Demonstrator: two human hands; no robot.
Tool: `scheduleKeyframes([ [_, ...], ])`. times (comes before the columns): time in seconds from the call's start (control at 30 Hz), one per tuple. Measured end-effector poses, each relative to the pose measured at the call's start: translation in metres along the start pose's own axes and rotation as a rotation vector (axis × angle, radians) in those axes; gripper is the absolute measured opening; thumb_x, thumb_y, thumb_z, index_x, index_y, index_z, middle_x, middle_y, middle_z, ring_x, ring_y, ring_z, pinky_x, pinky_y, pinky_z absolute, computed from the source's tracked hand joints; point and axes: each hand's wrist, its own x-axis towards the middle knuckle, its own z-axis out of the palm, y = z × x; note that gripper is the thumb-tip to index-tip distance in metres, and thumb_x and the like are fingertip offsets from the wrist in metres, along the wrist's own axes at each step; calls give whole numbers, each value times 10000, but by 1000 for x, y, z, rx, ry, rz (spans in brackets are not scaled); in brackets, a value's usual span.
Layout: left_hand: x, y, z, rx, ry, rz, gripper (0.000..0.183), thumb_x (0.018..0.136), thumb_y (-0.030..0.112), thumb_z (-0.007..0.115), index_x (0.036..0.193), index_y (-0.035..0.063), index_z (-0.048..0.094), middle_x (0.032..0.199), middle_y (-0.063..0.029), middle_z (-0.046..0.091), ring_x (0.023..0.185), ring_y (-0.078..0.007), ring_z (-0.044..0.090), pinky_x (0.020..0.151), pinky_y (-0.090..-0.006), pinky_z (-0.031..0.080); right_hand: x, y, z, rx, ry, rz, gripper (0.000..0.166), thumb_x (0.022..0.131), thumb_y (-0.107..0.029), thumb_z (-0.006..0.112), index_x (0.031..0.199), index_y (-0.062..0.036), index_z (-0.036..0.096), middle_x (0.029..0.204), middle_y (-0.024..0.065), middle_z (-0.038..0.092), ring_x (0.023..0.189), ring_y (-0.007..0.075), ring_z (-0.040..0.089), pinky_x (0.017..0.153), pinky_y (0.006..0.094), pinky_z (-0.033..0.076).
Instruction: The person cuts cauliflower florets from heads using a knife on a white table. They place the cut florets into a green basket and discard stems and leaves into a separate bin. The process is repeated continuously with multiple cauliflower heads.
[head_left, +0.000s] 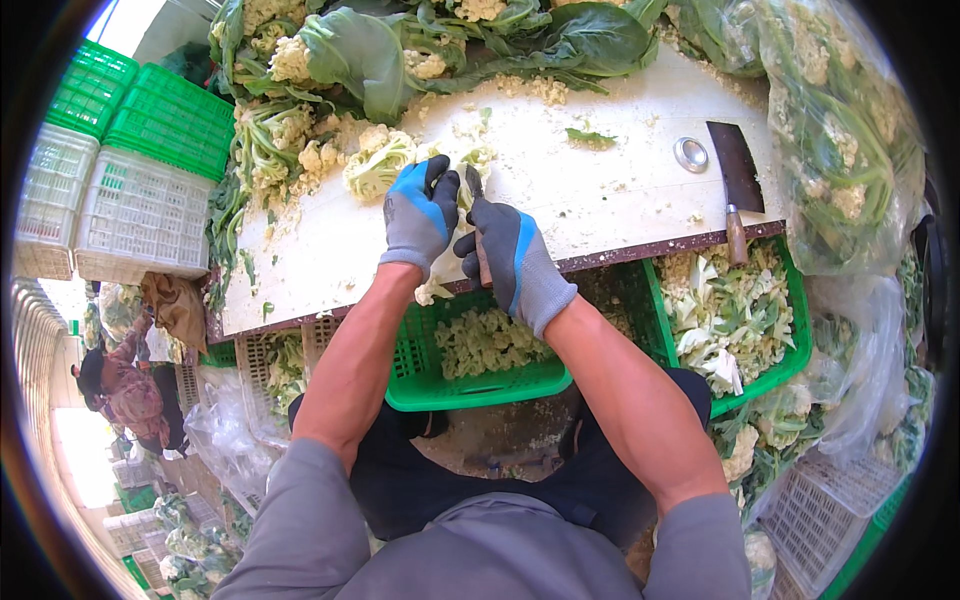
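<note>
Both hands wear grey gloves with black and blue coating. My left hand is at a piece of cauliflower on the white tabletop; its fingers hide what they may hold. My right hand grips the wooden handle of a small knife, its dark blade pointing away from me beside a pale green stalk piece. A cut cauliflower head lies just left of my left hand. Below the table edge, a green plastic crate holds florets. A cleaver lies on the right, its wooden handle past the edge.
Leafy cauliflowers are heaped along the far side. A round metal lid-like object lies by the cleaver. Another green crate holds trimmings. Bagged cauliflower stands right; stacked crates stand left. A person is farther left.
</note>
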Motion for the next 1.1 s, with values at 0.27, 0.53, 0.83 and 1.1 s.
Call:
scheduleKeyframes([
  [0.27,-7,-12,13,-25,84,16,346,1028,198,723,1307,-5,750,1183,-159,787,1022,-239,760,900,-365,594,-14,11,10,25,30,-20,388,1097,-411,519,1025,-41,612,825,103,627,627,188,595,522,367,473],
  [0.53,-11,-19,10,-229,89,-111,325,1022,175,726,1287,-12,751,1200,-172,774,1041,-278,753,938,-374,581,7,15,7,2,-80,96,389,1091,-420,530,951,-67,614,769,88,610,582,179,537,524,364,446],
  [0.83,-5,-22,0,-306,65,-96,366,1054,113,675,1403,6,691,1296,-133,769,1104,-190,719,980,-340,565,-20,14,9,-81,-42,68,348,1073,-337,529,1063,-1,620,826,139,661,580,207,593,501,383,454],
  [1.1,0,-36,-10,-251,42,-14,422,1076,-46,545,1466,55,672,1366,-110,753,1240,-173,677,1092,-309,501,-34,29,11,-136,-82,83,373,1075,-397,566,1140,-35,627,857,124,689,611,183,597,531,365,486],
])
